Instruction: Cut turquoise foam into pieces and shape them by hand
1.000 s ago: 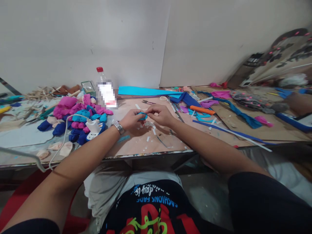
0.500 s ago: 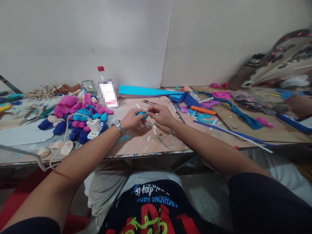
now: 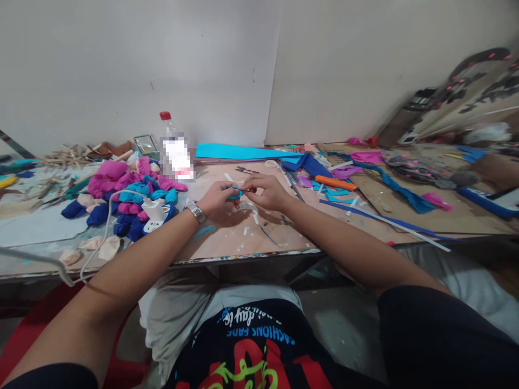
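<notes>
My left hand (image 3: 217,198) and my right hand (image 3: 264,191) meet over the middle of the brown worktable (image 3: 243,240). Both pinch a small light-blue foam piece (image 3: 236,193) between their fingertips, just above the board. A metal watch (image 3: 195,211) sits on my left wrist. Small white paper scraps (image 3: 250,220) lie on the board under my hands. A light-blue scrap (image 3: 205,230) lies near my left forearm.
A pile of pink, light-blue and dark-blue foam pieces (image 3: 130,194) with a white power strip (image 3: 154,212) lies at left. A red-capped bottle (image 3: 175,148) stands behind it. A light-blue sheet (image 3: 243,152), small snips (image 3: 245,170), an orange-handled tool (image 3: 334,182) and coloured strips lie at the back and right.
Both hands stay together on the light-blue piece; the fingers shift slightly around it. Nothing else on the table has moved.
</notes>
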Available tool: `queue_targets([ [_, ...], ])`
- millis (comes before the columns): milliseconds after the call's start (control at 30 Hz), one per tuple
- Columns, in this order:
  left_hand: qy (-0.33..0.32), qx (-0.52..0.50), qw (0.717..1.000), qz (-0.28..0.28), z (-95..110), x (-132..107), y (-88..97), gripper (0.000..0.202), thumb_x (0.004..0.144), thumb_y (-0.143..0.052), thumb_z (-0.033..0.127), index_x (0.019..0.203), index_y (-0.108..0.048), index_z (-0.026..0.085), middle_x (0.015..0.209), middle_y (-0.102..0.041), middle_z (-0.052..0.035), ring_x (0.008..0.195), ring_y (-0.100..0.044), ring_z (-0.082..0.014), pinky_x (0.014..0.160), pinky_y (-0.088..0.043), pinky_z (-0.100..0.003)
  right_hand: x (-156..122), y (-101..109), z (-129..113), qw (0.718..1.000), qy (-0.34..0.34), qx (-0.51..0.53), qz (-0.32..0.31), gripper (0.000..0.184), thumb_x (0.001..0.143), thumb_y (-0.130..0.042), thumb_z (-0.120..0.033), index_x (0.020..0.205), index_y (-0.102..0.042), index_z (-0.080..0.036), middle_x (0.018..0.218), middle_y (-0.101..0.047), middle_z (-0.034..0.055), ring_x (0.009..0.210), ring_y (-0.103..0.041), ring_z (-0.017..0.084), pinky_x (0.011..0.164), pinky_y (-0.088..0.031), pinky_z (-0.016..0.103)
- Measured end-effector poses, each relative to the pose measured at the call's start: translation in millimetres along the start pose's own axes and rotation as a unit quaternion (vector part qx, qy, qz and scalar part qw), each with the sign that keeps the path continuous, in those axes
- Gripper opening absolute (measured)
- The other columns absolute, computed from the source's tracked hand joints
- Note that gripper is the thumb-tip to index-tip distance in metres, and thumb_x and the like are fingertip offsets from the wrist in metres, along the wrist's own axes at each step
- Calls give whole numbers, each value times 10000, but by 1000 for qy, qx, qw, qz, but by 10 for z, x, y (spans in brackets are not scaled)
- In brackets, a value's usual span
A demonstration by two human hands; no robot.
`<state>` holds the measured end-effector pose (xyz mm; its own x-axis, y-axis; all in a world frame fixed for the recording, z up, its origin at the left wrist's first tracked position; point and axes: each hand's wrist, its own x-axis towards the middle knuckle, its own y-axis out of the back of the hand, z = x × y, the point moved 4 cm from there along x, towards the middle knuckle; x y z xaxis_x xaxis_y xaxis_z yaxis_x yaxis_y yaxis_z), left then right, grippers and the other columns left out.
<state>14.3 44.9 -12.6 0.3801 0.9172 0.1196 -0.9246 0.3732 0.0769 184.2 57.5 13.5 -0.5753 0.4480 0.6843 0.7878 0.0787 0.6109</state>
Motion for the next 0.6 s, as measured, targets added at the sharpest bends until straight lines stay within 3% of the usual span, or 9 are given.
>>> queue_targets([
  [333,11,-89,996,27,53,-12,-30,172,785,-655,296,755,-633,128,642,-635,-23,577,-631,-138,638,-560,-297,19,47,-66,1000,10,-2,14,212,951,-660,-376,1006,-808,-234,910,-754,80,778,-671,181,716,-558,327],
  [600,39,-88,995,38,60,-16,-48,151,743,-653,277,750,-634,128,624,-613,-8,561,-611,-131,612,-558,-296,17,36,-69,1000,12,-2,-27,205,952,-653,-374,1029,-773,-226,980,-739,77,731,-639,156,698,-560,316],
])
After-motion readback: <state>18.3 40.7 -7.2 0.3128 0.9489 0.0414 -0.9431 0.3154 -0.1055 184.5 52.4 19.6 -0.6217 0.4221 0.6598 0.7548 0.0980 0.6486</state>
